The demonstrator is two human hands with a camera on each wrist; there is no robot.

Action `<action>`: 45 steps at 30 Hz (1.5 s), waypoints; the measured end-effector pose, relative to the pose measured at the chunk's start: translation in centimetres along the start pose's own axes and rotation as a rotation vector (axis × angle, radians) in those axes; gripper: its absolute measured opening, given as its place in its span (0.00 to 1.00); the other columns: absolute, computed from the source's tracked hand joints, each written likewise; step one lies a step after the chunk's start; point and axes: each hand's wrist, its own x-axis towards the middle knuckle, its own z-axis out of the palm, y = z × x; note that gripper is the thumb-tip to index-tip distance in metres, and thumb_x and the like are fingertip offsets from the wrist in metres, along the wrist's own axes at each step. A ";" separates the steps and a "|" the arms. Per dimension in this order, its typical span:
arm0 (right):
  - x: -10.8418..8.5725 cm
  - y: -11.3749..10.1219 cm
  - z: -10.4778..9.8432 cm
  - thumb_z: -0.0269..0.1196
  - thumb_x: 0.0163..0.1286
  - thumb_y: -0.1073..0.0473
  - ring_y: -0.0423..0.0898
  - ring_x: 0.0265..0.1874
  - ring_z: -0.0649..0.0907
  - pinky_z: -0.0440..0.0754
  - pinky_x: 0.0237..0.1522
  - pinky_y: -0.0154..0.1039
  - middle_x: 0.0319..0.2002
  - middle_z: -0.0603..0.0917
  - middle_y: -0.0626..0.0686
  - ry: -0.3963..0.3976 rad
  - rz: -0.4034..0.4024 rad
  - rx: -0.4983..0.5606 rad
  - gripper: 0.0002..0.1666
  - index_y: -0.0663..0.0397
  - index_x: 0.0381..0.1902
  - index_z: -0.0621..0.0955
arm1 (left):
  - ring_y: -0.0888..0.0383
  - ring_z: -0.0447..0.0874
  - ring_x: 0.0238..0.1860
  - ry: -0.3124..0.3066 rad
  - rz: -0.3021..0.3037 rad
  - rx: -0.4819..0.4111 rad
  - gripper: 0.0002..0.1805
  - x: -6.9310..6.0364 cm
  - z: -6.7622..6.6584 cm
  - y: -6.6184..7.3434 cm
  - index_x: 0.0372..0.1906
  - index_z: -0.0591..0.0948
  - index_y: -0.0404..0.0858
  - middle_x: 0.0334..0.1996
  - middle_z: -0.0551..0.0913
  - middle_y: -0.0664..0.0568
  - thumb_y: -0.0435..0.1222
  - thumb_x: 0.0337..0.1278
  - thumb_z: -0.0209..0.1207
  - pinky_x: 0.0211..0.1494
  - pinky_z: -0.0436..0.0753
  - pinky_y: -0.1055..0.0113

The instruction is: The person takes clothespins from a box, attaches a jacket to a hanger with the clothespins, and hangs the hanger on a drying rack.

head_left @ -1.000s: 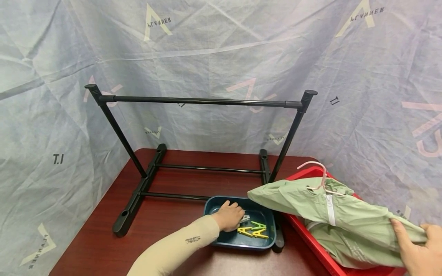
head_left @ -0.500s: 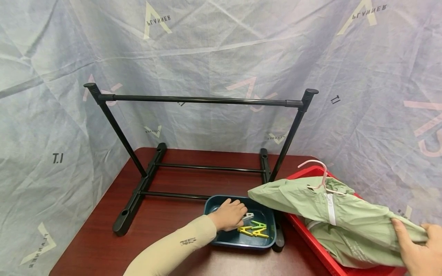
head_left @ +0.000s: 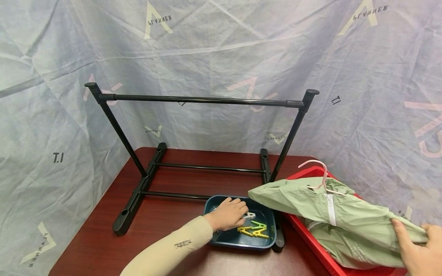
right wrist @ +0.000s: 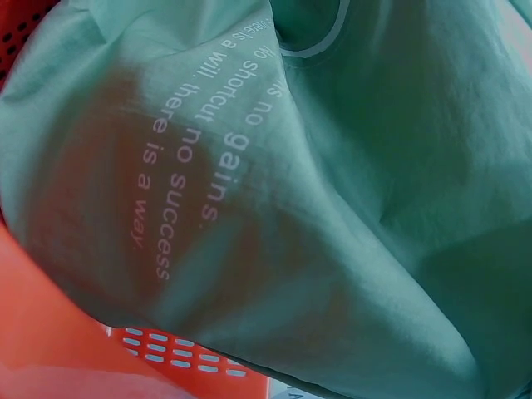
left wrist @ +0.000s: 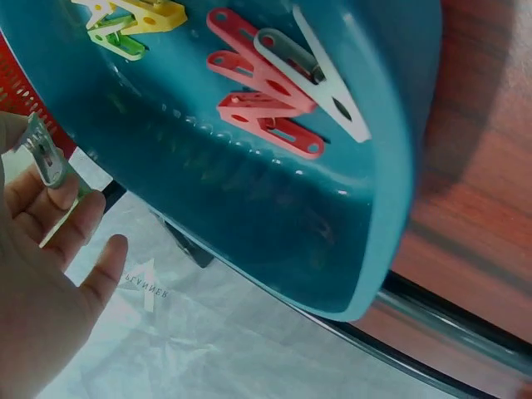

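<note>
Pinching a clip [left wrist: 46,158] in the left grip [head_left: 228,214], holding the green jacket [head_left: 362,222] in the right grip [head_left: 419,247], over the red basket [head_left: 319,251] by the bench's [head_left: 176,214] right edge. Expect light, slippery cloth, best lifted by the pink hanger [head_left: 324,176].

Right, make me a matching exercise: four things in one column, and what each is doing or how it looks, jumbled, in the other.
Things:
1. left hand
2. rack
3. hanger
4. right hand

Descriptions:
A. pink, at the neck of the jacket
B. gripping the jacket
C. black, standing on the table
D. pinching a clothespin

Pairs: 1-D, 2-C, 3-A, 4-B
</note>
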 end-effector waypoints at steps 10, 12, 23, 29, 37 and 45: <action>0.1 0.0 -0.2 0.59 0.70 0.47 0.60 0.21 0.66 0.55 0.23 0.33 0.34 0.70 0.72 -0.013 -0.009 -0.014 0.32 0.78 0.47 0.72 | 0.64 0.74 0.49 0.069 0.025 0.071 0.15 -0.2 -0.5 0.1 0.55 0.79 0.52 0.48 0.79 0.61 0.49 0.76 0.48 0.45 0.70 0.68; 0.1 -0.1 -0.2 0.60 0.70 0.47 0.56 0.22 0.67 0.56 0.25 0.35 0.35 0.70 0.72 -0.008 -0.005 -0.005 0.31 0.77 0.47 0.73 | 0.64 0.74 0.50 0.076 0.022 0.078 0.15 -0.2 -0.7 0.2 0.56 0.79 0.52 0.49 0.79 0.62 0.50 0.77 0.46 0.46 0.70 0.68; 0.0 -0.3 -0.3 0.61 0.69 0.49 0.26 0.23 0.56 0.57 0.27 0.37 0.34 0.70 0.70 -0.010 0.015 0.015 0.28 0.74 0.45 0.73 | 0.64 0.73 0.52 0.175 -0.010 0.128 0.15 -0.3 -1.5 -0.2 0.56 0.79 0.54 0.49 0.78 0.63 0.50 0.76 0.48 0.47 0.68 0.66; 0.1 -0.3 -0.3 0.60 0.70 0.48 0.45 0.26 0.66 0.58 0.29 0.40 0.37 0.70 0.72 -0.027 0.032 0.004 0.30 0.75 0.48 0.72 | 0.64 0.73 0.51 0.248 0.005 0.134 0.13 -0.3 -2.0 -0.2 0.54 0.80 0.54 0.47 0.79 0.63 0.50 0.75 0.50 0.46 0.67 0.65; 0.0 -0.4 -0.3 0.58 0.71 0.47 0.67 0.33 0.68 0.58 0.31 0.42 0.42 0.70 0.76 -0.032 0.042 -0.004 0.34 0.77 0.54 0.71 | 0.64 0.73 0.48 0.332 0.026 0.166 0.10 -0.4 -2.5 0.0 0.51 0.79 0.53 0.44 0.78 0.63 0.49 0.72 0.54 0.45 0.67 0.65; -0.1 -0.3 -0.2 0.59 0.70 0.48 0.65 0.29 0.66 0.57 0.29 0.41 0.38 0.70 0.74 -0.013 0.018 0.004 0.31 0.76 0.48 0.71 | 0.63 0.73 0.51 0.353 0.011 0.182 0.14 -0.2 -3.2 0.2 0.56 0.79 0.52 0.48 0.78 0.62 0.49 0.74 0.51 0.49 0.71 0.65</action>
